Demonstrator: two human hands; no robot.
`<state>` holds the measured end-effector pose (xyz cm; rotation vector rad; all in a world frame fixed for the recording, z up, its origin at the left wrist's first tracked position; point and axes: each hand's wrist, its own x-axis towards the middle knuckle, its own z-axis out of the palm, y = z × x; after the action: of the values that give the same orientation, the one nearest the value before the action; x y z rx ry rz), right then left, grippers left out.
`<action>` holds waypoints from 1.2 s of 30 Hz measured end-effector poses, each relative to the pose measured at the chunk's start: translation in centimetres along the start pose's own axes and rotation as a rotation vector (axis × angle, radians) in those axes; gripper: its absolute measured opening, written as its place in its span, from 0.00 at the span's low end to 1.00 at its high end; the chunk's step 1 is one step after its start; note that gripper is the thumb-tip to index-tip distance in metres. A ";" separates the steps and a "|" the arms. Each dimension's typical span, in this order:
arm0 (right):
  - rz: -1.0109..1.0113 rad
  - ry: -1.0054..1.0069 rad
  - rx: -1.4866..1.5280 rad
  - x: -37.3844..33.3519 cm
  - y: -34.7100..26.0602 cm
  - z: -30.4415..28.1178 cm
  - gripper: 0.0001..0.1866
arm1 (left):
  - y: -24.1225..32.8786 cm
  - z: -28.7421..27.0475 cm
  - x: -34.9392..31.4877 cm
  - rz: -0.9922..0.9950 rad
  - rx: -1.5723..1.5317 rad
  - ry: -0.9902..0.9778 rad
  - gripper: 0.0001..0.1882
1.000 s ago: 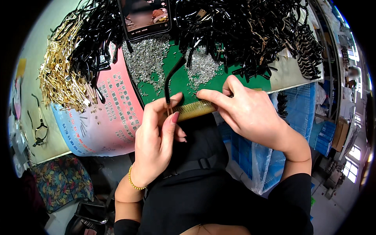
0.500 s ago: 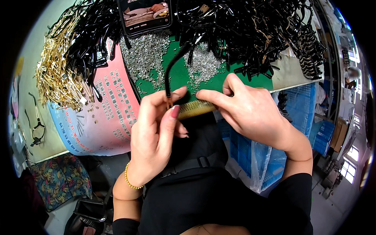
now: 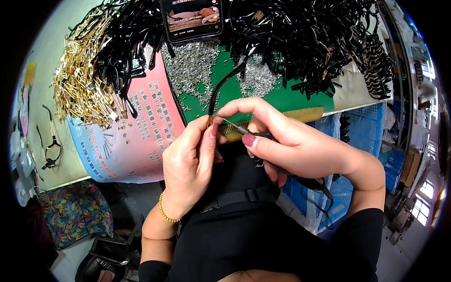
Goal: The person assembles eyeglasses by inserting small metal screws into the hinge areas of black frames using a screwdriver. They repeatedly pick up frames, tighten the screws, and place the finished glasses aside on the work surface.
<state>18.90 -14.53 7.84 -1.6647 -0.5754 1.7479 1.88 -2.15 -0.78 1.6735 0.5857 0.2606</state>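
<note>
My left hand (image 3: pixel 185 152) is closed, its thumb and fingertips pinching the metal end of a black eyeglass temple (image 3: pixel 216 94), which points up and away with its curved tip over the table. My right hand (image 3: pixel 305 146) grips a thin-shafted screwdriver (image 3: pixel 241 129) between thumb and fingers. Its tip lies close to the pinched end of the temple; whether they touch I cannot tell. Beyond the right palm a dark rounded part (image 3: pixel 312 183) with a curved, cord-like end sticks out, and the palm hides what joins it to the tool.
Small silver screws (image 3: pixel 260 77) lie heaped on a green mat (image 3: pixel 291 96). Black temples (image 3: pixel 300 42) pile up behind, gold metal parts (image 3: pixel 82 70) at left. A phone (image 3: pixel 192 21) stands at the back. Yellow mesh (image 3: pixel 305 113) lines the table edge; blue crates (image 3: pixel 364 129) stand right.
My right hand has come from the mesh edge with the screwdriver now showing in it, its tip beside the temple's end. The left hand keeps its pinch; the whole view has shifted slightly.
</note>
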 end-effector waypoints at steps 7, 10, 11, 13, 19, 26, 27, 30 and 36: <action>0.002 -0.006 0.102 0.2 0.1 0.1 0.24 | -0.9 0.6 0.0 0.206 0.250 0.075 0.12; 0.070 -0.029 0.295 -0.2 0.0 -0.2 0.24 | -2.4 0.8 0.4 0.596 0.613 0.208 0.16; 0.099 -0.044 0.390 -0.2 -0.1 -0.2 0.24 | -3.0 0.7 0.6 0.660 0.592 0.229 0.16; 0.069 -0.039 0.281 -0.1 0.4 -0.1 0.25 | -2.8 0.5 0.5 0.680 0.616 0.198 0.16; -0.350 0.194 -0.659 0.1 -1.0 2.0 0.22 | -1.6 -3.6 -1.1 0.469 0.585 0.303 0.17; -0.883 0.620 -1.276 13.6 -5.5 4.8 0.09 | -2.7 -8.1 0.5 0.438 -0.061 0.692 0.14; -0.925 0.720 -1.436 14.7 -6.2 5.2 0.09 | -3.3 -9.6 0.3 0.432 -0.024 0.755 0.12; -0.938 0.778 -1.678 16.8 -6.5 5.7 0.06 | -3.5 -14.9 -0.8 0.175 0.430 0.966 0.08; -1.060 0.757 -1.486 14.6 -8.0 5.3 0.08 | -2.6 -19.6 0.9 0.121 0.783 0.534 0.08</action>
<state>15.08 2.03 3.72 -1.9197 -2.0692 -0.3421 -7.43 15.23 0.32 2.4184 1.0785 0.6357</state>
